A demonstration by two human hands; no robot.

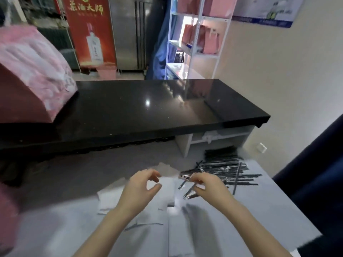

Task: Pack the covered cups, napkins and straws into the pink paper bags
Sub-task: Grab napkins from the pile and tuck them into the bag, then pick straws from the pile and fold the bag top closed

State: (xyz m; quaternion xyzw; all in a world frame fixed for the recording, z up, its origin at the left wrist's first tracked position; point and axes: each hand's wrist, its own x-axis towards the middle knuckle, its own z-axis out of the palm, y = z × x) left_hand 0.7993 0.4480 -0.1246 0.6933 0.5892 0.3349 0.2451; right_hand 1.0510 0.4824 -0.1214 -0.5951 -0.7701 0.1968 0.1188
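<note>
Left hand [141,186]: fingers curved and apart, gripping nothing, above thin white paper napkins [109,199].
Right hand [209,184]: pinched slim black plastic-wrapped straws [189,191]; loose straw pile [226,164] lay beyond.

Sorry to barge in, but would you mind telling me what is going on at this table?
A person is gathering supplies at the grey table. The right hand pinches a few wrapped straws, just beside the straw pile. The left hand, fingers curled, is over the white napkins; whether its grip has closed on one is unclear. Behind the black counter, pink bags stand on the shelf; no cups are in view.
</note>
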